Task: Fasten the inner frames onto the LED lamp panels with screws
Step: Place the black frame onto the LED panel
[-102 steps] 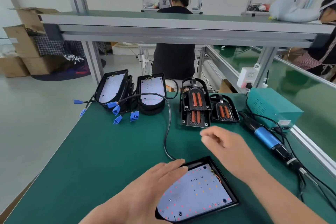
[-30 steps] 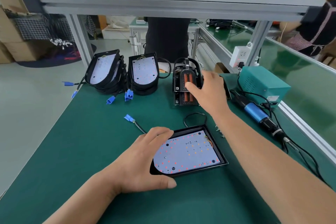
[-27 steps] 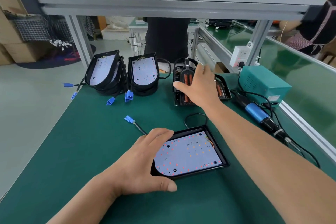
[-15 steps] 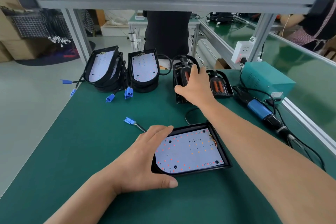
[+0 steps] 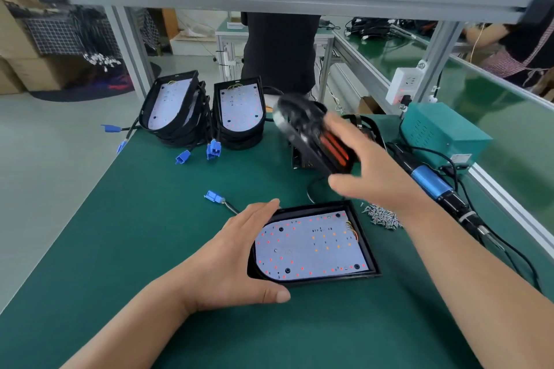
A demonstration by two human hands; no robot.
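One panel (image 5: pixel 311 246) | left hand (image 5: pixel 233 257) grips edge | right hand (image 5: pixel 374 177) seemingly holds frame (image 5: pixel 311 135)

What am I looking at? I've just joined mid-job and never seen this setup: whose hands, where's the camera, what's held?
No machine here: these are a person's two bare hands, filmed by one camera worn on their head, looking forward and down. The left hand grips the rounded end of an LED lamp panel lying flat on the green table. The right hand holds a black inner frame in the air beyond it, blurred. A pile of screws and a blue electric screwdriver lie to the right; stacks of more panels stand at the back.
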